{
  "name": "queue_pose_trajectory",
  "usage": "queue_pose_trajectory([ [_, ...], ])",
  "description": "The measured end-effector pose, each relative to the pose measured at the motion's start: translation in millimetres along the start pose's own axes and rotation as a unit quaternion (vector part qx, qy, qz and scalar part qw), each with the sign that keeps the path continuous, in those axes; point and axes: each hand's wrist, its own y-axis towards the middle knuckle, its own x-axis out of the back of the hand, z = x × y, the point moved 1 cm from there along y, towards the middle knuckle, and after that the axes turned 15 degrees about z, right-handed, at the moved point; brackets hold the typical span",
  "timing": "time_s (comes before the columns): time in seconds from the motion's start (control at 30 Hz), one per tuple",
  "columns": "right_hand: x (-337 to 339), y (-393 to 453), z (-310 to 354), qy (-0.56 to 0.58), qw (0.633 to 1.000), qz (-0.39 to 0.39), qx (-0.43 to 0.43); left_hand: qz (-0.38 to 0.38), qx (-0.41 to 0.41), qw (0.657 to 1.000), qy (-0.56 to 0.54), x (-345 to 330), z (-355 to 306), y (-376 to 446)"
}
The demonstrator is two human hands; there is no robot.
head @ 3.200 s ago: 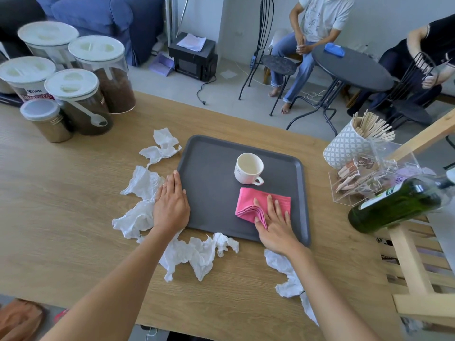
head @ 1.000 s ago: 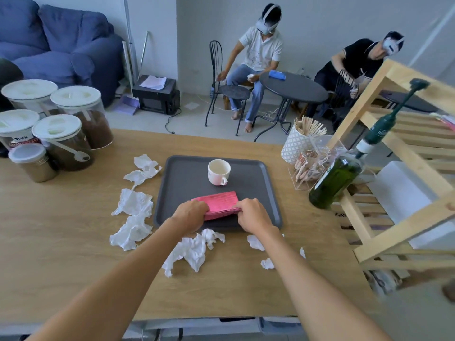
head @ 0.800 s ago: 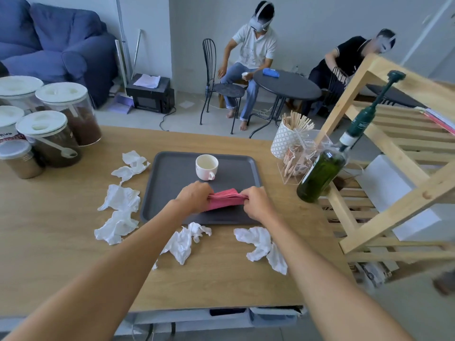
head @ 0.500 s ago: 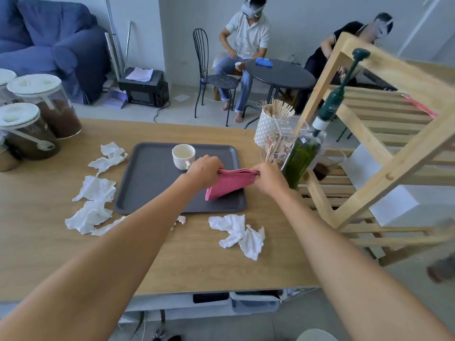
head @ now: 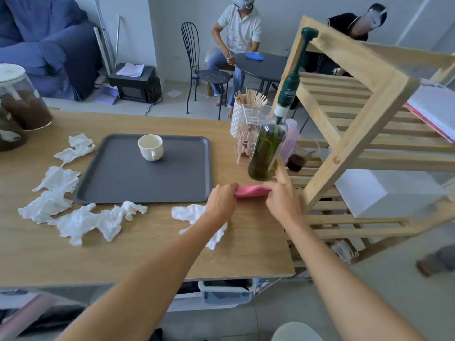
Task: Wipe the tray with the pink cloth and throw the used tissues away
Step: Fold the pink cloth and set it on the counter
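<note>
The dark grey tray (head: 118,175) lies on the wooden table with a white cup (head: 150,150) standing on its far half. Both hands hold the folded pink cloth (head: 250,191) stretched between them, off the tray's right edge near the table's right side. My left hand (head: 221,200) grips its left end and my right hand (head: 282,201) its right end. Crumpled white tissues (head: 86,221) lie along the tray's left and near sides, and one more tissue (head: 189,212) lies partly under my left forearm.
A green bottle (head: 267,150) stands just beyond the cloth, beside a white holder of wooden sticks (head: 243,114) and a clear box. A wooden shelf rack (head: 357,134) rises at the right. Coffee jars (head: 22,104) stand at far left. Two seated people are in the background.
Both hands took the pink cloth off the tray and carried it right, past the tray's edge toward the bottle. The view swung right with it.
</note>
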Motion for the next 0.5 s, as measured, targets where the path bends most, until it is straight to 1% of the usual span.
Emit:
queue_pose_trajectory([
  [0.07,-24.0,-21.6,-14.6,-0.003,0.999,0.053,0.007,0.022,0.012,1.000,0.013,-29.0,4.1,-16.0],
  [0.13,-43.2,-40.6,-26.8,0.030,0.995,0.091,0.017,0.043,0.020,0.999,0.018,-56.0,8.3,-28.5],
  [0.2,-57.0,-54.5,-32.7,0.050,0.995,0.087,0.016,0.051,0.031,0.998,0.027,-74.3,13.4,-36.8],
  [0.27,-67.1,-62.4,-32.5,0.060,0.995,0.080,0.021,0.051,0.024,0.997,0.051,-83.7,19.6,-43.8],
  [0.37,-77.8,-68.8,-29.2,0.071,0.992,0.099,0.040,0.057,0.009,0.994,0.098,-88.5,34.0,-54.7],
  [0.5,-83.7,-73.7,-27.3,0.042,0.991,0.112,0.059,0.047,0.029,0.991,0.119,-85.6,47.3,-62.1],
])
